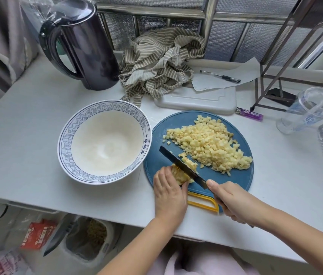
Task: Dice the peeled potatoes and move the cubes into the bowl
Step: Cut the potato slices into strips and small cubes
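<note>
Blade down on the round blue cutting board (234, 177): the right hand (234, 203) is wrapped tight round the handle of the knife (182, 167), thumb lying along the top. The blade's long axis runs on a diagonal from the near right up to the far left, its tip aimed at the bowl (63, 139). The left hand (169, 192) sits on the left side of that blade, fingers curled down over the last chunk of potato (177, 176), pinning it at the board's near-left edge, fingertips very close to the steel. Watch that gap! A few fresh cubes lie just right of the blade, and beyond them the big pile of cubes (210, 147) covers the board's middle and far right. The bowl has nothing in it and its rim is right beside the board's left edge, so the transfer looks like a short leftward sweep, with the left hand the nearer one. Room is tighter on the far side, where a white tray (196, 101) and a purple lighter (249, 114) crowd in.
</note>
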`<state>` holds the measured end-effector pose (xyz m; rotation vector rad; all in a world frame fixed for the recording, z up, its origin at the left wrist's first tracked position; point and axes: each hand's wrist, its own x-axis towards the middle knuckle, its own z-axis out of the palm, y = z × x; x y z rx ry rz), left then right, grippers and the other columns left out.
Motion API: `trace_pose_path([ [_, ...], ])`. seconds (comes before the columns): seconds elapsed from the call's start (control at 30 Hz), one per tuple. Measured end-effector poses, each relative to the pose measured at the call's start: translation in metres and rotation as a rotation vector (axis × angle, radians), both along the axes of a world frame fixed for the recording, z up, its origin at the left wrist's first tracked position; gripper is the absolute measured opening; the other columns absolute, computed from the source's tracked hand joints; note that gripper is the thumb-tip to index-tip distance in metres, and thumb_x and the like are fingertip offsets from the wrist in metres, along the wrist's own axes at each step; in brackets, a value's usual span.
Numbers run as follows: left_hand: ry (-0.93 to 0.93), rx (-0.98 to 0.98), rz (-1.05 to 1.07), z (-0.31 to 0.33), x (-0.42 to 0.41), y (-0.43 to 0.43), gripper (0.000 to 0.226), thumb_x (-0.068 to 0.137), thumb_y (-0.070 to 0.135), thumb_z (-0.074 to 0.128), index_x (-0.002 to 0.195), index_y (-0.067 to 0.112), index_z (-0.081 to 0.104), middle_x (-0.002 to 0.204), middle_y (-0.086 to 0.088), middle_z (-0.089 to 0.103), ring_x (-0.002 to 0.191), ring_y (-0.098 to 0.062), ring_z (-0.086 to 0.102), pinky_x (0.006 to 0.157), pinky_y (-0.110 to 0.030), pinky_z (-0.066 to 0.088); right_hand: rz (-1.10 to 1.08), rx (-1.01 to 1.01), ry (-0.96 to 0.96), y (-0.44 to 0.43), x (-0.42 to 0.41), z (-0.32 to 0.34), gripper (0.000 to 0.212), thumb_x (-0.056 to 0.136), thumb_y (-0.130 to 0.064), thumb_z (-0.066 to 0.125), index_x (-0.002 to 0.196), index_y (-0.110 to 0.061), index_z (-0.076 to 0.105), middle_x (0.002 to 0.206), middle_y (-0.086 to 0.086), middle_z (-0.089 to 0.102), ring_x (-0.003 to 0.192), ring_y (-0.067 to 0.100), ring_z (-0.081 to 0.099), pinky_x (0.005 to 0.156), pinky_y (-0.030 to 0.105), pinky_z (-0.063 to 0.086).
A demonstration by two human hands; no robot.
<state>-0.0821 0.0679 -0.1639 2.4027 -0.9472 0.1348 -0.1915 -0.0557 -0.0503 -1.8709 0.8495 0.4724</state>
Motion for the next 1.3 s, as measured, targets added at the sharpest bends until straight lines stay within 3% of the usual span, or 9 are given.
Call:
trace_pose_path([
  [0.4, 0.024, 0.002, -0.008, 0.001, 0.001, -0.001, 0.059, 0.088, 0.041, 0.044, 0.125, -0.004, 0.039, 0.118, -0.021, 0.049, 0.112, -0.033, 0.043, 0.096, -0.049, 0.048, 0.012, -0.063, -0.013, 0.006, -0.004, -0.012, 0.055, 0.097, -0.059, 0.026, 0.065, -0.015, 0.032, 0.048, -0.005, 0.033, 0.038, 0.004, 0.030, 0.046, 0.016, 0.028],
  [0.57, 0.027, 0.009, -0.015, 0.001, 0.001, -0.001, 0.058, 0.086, 0.039, 0.044, 0.124, -0.005, 0.040, 0.117, -0.022, 0.051, 0.111, -0.034, 0.043, 0.095, -0.050, 0.048, 0.011, -0.066, 0.032, 0.003, 0.000, -0.014, 0.058, 0.099, -0.059, 0.025, 0.069, -0.011, 0.036, 0.051, 0.000, 0.043, 0.037, 0.008, 0.034, 0.043, 0.017, 0.034],
  [0.73, 0.013, 0.045, -0.017, 0.000, 0.002, -0.002, 0.058, 0.086, 0.037, 0.048, 0.124, -0.007, 0.040, 0.117, -0.023, 0.052, 0.112, -0.034, 0.042, 0.096, -0.049, 0.048, 0.039, -0.167, -0.033, 0.009, 0.000, -0.027, 0.061, 0.089, -0.067, 0.020, 0.063, -0.012, 0.032, 0.055, 0.002, 0.031, 0.049, 0.011, 0.028, 0.058, 0.032, 0.027],
  [0.9, 0.014, 0.032, -0.022, 0.000, 0.002, 0.000, 0.058, 0.086, 0.038, 0.044, 0.124, -0.006, 0.040, 0.117, -0.023, 0.052, 0.112, -0.034, 0.042, 0.096, -0.050, 0.048, -0.003, -0.184, -0.061, 0.014, 0.009, -0.034, 0.058, 0.101, -0.053, 0.025, 0.060, -0.013, 0.031, 0.054, 0.001, 0.031, 0.048, 0.010, 0.026, 0.058, 0.033, 0.025],
  [1.13, 0.036, -0.039, -0.047, 0.004, 0.004, 0.003, 0.057, 0.088, 0.042, 0.046, 0.125, 0.000, 0.042, 0.117, -0.016, 0.048, 0.110, -0.031, 0.047, 0.095, -0.047, 0.048, -0.177, 0.072, -0.127, 0.004, 0.003, -0.028, 0.065, 0.098, -0.060, 0.028, 0.062, -0.007, 0.041, 0.041, 0.000, 0.035, 0.034, 0.015, 0.030, 0.038, 0.020, 0.030],
  [1.3, 0.121, -0.101, -0.106, 0.009, 0.011, 0.012, 0.058, 0.088, 0.046, 0.048, 0.129, 0.006, 0.040, 0.119, -0.011, 0.048, 0.112, -0.025, 0.044, 0.098, -0.039, 0.043, -0.147, 0.087, -0.128, -0.001, -0.001, -0.015, 0.066, 0.094, -0.063, 0.030, 0.064, -0.005, 0.040, 0.043, 0.002, 0.033, 0.035, 0.017, 0.027, 0.037, 0.020, 0.028],
])
